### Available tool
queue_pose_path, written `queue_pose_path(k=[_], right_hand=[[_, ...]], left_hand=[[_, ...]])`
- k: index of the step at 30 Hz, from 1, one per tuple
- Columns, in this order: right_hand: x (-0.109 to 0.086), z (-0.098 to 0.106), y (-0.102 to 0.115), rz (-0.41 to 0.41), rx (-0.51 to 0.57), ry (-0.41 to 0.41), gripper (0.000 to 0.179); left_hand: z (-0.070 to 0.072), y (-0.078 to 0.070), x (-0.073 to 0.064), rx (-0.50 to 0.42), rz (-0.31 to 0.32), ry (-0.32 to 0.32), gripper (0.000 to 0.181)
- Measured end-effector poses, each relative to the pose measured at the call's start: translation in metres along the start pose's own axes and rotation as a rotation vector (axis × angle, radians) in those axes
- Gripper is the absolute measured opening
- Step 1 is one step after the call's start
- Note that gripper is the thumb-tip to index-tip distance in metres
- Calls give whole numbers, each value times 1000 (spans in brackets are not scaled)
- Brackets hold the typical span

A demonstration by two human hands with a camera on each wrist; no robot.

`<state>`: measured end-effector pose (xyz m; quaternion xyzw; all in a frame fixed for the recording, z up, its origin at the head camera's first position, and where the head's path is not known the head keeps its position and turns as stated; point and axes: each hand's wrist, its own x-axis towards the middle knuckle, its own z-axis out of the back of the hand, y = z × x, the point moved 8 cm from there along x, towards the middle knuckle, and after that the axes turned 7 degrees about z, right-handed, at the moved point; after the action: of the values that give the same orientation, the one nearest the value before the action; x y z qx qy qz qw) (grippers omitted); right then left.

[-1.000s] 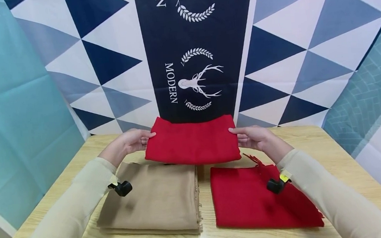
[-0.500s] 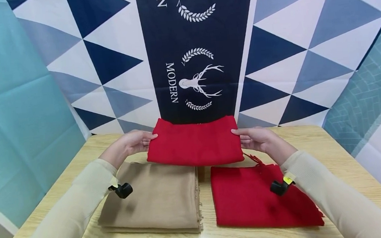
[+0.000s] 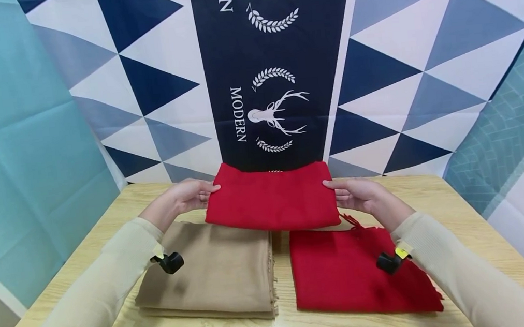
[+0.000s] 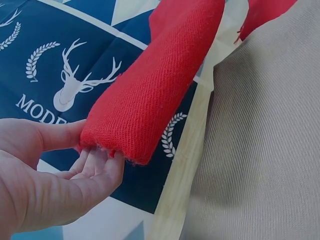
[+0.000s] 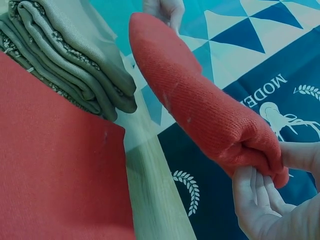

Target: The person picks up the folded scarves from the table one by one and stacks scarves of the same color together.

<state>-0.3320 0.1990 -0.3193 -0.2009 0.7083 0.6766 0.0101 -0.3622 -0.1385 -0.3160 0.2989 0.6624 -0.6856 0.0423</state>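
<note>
A folded red scarf (image 3: 271,199) is held up above the table by both hands. My left hand (image 3: 191,194) pinches its left end, thumb on top and fingers underneath; the left wrist view shows this grip on the scarf's edge (image 4: 145,95). At the opposite end my right hand (image 3: 363,196) pinches it the same way, and in the right wrist view the red knit (image 5: 215,115) bunches near the fingers. Below and to the left lies a folded beige fringed scarf (image 3: 215,271). Another folded red scarf (image 3: 346,275) lies below right, fringe showing at its upper edge.
The light wooden table (image 3: 410,200) ends at a patterned cloth backdrop (image 3: 274,89) with triangles and deer heads. A teal cloth (image 3: 15,128) hangs at the left. A narrow gap separates the beige scarf from the red one on the table.
The held red scarf and both hands have shifted slightly right and down in the head view, the right hand most. Both grips stay the same, and the scarves on the table lie still.
</note>
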Motion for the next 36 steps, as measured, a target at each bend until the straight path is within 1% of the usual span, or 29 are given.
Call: queue_pose_path(k=[5,13,20,23,28,31,33,36], right_hand=[[-4,2,-1,5,20,3,29],[-7,3,-1,6,36,-5,23],[-9,7,-1,1,22,-28,35],[-9,8,-1,2,28,-29,35],[-9,9,-2,3,27,-16,26],[-9,9,-3,2,22,-6,25],[-9,10,-4,-1,19,-5,27],[-11,12,-4,-1,18,-2,24]], left_hand=[[-3,-2,-2,7,-5,4,17],[-5,-1,-3,8,10,-22,20],[-8,-2,-5,-3,12,-32,25],[-10,-2,-5,-3,8,-26,32],[-12,1,-4,-2,9,-26,48],[-12,2,-3,-4,10,-26,52],[-13,2,-3,-6,8,-22,52],[-16,1,-3,-2,7,-17,53]])
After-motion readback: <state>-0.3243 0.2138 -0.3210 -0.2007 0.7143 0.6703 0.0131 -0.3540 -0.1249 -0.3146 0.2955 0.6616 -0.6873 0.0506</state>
